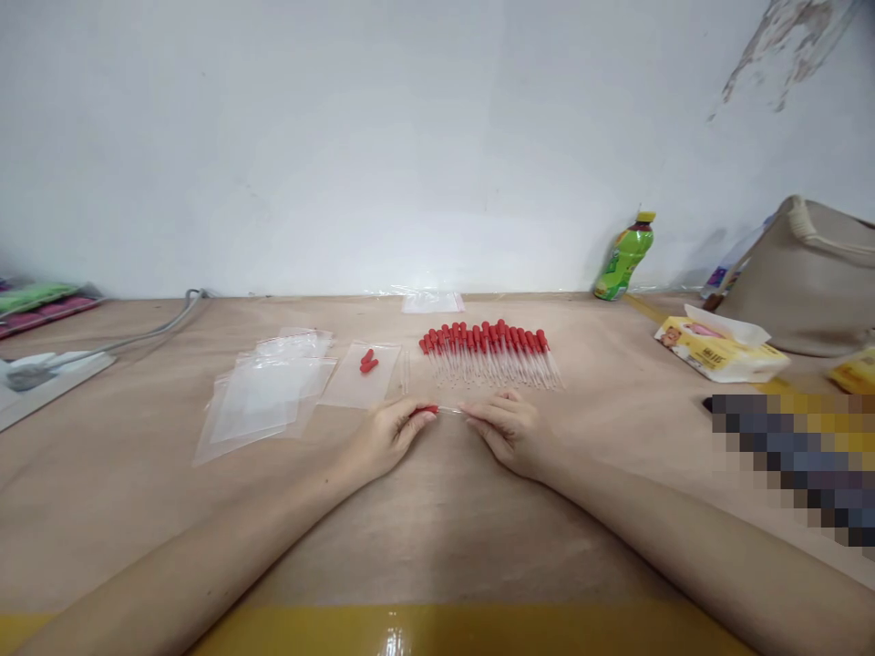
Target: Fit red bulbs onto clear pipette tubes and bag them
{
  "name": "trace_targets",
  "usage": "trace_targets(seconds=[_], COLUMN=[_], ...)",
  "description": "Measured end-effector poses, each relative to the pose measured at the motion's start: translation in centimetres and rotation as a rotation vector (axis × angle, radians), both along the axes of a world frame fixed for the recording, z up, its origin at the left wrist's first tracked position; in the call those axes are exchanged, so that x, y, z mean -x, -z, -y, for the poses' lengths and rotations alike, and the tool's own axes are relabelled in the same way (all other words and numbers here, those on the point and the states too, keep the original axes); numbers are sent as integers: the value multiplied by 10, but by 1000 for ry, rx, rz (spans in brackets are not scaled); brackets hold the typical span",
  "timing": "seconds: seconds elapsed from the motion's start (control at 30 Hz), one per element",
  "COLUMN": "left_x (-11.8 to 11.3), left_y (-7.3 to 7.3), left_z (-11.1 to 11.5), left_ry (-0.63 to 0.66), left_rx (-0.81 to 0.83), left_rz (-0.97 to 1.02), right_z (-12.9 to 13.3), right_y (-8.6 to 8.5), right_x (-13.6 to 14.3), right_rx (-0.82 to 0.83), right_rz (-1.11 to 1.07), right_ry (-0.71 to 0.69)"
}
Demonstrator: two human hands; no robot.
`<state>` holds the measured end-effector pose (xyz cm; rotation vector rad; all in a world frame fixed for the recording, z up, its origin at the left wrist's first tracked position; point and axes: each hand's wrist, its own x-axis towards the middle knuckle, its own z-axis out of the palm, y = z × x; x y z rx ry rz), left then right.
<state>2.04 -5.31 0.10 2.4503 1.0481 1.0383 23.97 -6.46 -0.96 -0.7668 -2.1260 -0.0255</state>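
Observation:
Between thumb and fingers, my left hand [391,435] pinches a red rubber bulb [429,409]. A thin clear glass tube [449,411] runs from that bulb to my right hand [507,430], whose fingertips are closed on its far end. Just beyond my hands lies a row of droppers [485,351] with red bulbs and clear tubes. Two loose red bulbs [368,362] rest on a clear plastic bag [348,387], and a few bare glass tubes [406,372] lie beside it.
Several clear zip bags [263,392] are piled on the left, with another bag [432,302] by the wall. A green bottle [624,257], a tissue pack [725,351] and a beige handbag [799,273] stand at the right. A grey cable [147,330] crosses the far left.

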Motion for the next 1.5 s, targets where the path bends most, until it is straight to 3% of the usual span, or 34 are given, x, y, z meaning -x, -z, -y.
trace_targets(seconds=[0.2, 0.37, 0.47, 0.6, 0.77, 0.93, 1.13, 1.5], left_x=[-5, -4, -3, -2, 0, 1, 0, -2], left_y=[0, -1, -2, -2, -1, -1, -2, -4], left_z=[5, 7, 7, 4, -1, 1, 5, 10], left_ry=[66, 78, 64, 93, 81, 55, 74, 152], left_rx=[158, 187, 133, -54, -179, -114, -8, -65], left_rz=[181, 144, 19, -103, -38, 21, 37, -12], right_z=[1, -1, -2, 1, -1, -4, -1, 3], right_y=[0, -7, -12, -12, -7, -7, -9, -2], right_x=[2, -3, -6, -6, -3, -2, 2, 8], right_rx=[77, 79, -51, -236, -176, -132, -195, -151], right_rz=[-15, 76, 183, 247, 143, 86, 26, 31], right_ry=[-21, -17, -12, 32, 55, 9, -78, -133])
